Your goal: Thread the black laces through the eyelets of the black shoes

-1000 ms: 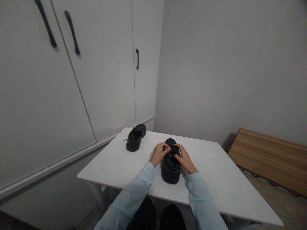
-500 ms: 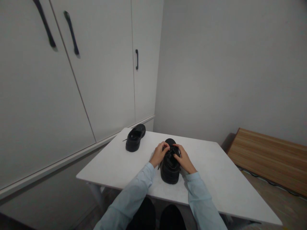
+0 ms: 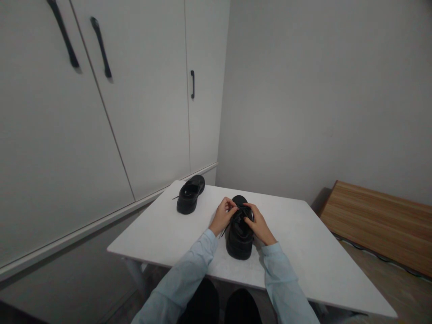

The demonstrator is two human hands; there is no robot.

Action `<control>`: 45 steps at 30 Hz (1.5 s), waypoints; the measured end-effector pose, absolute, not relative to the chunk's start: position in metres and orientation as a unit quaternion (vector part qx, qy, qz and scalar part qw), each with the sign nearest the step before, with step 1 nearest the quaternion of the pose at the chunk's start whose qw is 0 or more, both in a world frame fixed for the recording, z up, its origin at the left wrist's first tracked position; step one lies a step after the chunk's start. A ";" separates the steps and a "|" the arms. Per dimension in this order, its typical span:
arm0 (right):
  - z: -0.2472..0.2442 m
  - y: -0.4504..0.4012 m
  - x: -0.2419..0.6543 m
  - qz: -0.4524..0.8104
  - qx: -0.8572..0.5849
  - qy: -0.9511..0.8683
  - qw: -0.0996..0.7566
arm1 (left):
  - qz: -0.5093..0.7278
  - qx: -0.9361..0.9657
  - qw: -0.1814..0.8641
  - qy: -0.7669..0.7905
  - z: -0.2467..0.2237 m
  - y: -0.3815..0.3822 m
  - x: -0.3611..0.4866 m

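The near black shoe (image 3: pixel 239 248) is standing upright on the white bench (image 3: pixel 293 256), its long axis running away from the person, with the heel facing the body and the toe pointing to the wall. Both hands are flanking it at the laces (image 3: pixel 243 209), so neither is clearly lying nearer. The left hand (image 3: pixel 220 220) is resting on the shoe's left side, thumb and fingertips close together and apparently pinching a lace; a loose lace end (image 3: pixel 223 232) is hanging below it. The right hand (image 3: pixel 259 226) is curving around the shoe's right side, its thumb standing apart from its fingers; whether it is gripping a strand I cannot tell. The other black shoe (image 3: pixel 186 205) is sitting beyond and left of the near shoe, well apart from the hands.
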State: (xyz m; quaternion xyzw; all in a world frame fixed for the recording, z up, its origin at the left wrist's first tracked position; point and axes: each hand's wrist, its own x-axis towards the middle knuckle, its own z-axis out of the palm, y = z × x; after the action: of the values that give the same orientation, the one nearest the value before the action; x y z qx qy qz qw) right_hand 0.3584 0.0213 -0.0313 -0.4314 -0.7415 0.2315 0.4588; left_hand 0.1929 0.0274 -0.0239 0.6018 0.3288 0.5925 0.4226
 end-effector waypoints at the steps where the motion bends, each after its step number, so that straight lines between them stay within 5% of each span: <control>1: -0.031 0.021 0.358 0.232 -0.432 -0.742 0.458 | 0.594 0.599 0.435 0.316 -0.024 0.027 0.193; 31: -0.033 0.022 0.360 0.235 -0.432 -0.740 0.459 | 0.529 0.700 0.158 0.454 -0.033 0.040 0.162; 45: -0.033 0.021 0.359 0.251 -0.450 -0.720 0.466 | 0.642 0.591 0.284 0.399 -0.032 0.042 0.166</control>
State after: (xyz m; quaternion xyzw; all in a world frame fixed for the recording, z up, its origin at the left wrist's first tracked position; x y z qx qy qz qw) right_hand 0.3588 0.0208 -0.0334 -0.4497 -0.7197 0.2506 0.4657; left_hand 0.1657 0.0417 -0.0325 0.5906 0.3986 0.6417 0.2838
